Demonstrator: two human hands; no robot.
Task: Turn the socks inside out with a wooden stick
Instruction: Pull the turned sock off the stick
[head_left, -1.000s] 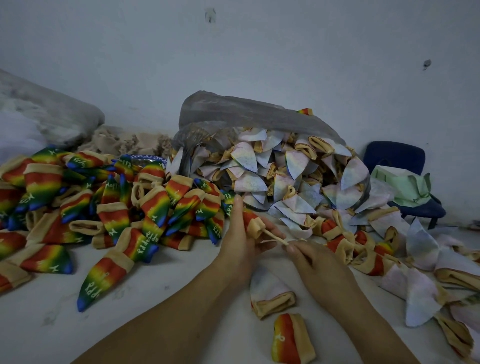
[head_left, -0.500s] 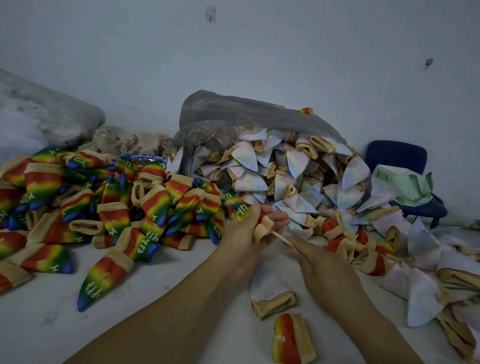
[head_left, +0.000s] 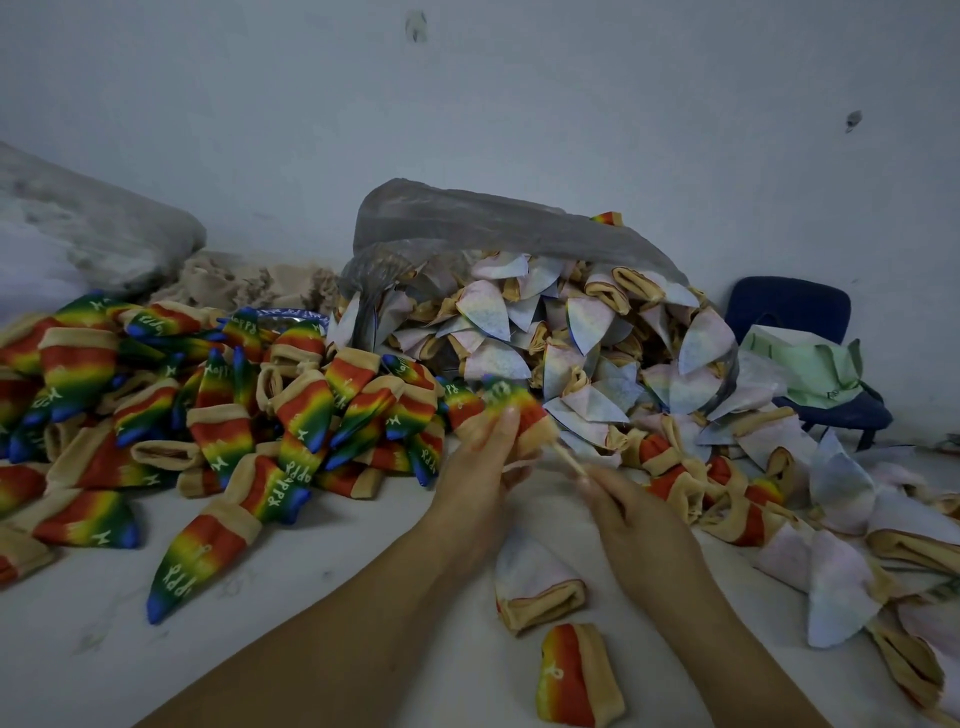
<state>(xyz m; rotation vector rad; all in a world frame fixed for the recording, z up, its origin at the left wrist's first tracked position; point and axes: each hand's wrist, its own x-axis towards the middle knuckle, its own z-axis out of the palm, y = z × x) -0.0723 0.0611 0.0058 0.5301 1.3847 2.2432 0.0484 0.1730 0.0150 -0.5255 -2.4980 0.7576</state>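
Note:
My left hand (head_left: 480, 467) grips a rainbow sock (head_left: 511, 408) with a tan cuff, held up just above the white surface. A thin wooden stick (head_left: 569, 462) runs from the sock's cuff down to my right hand (head_left: 631, 512), which pinches its near end. The sock is blurred and shows its rainbow side along most of its length. A pale inside-out sock (head_left: 535, 584) and a small rainbow sock (head_left: 574, 675) lie on the surface below my hands.
A heap of rainbow socks (head_left: 208, 415) covers the left side. A grey plastic bag (head_left: 493, 228) spills several pale inside-out socks (head_left: 597, 338) at centre and right. A blue chair (head_left: 800, 322) with green fabric stands at the right wall. A grey bundle (head_left: 78, 234) lies far left.
The sock on the stick has gone from mostly bunched tan cuff to rainbow side out. My left hand has slid up along it; my right hand keeps hold of the stick.

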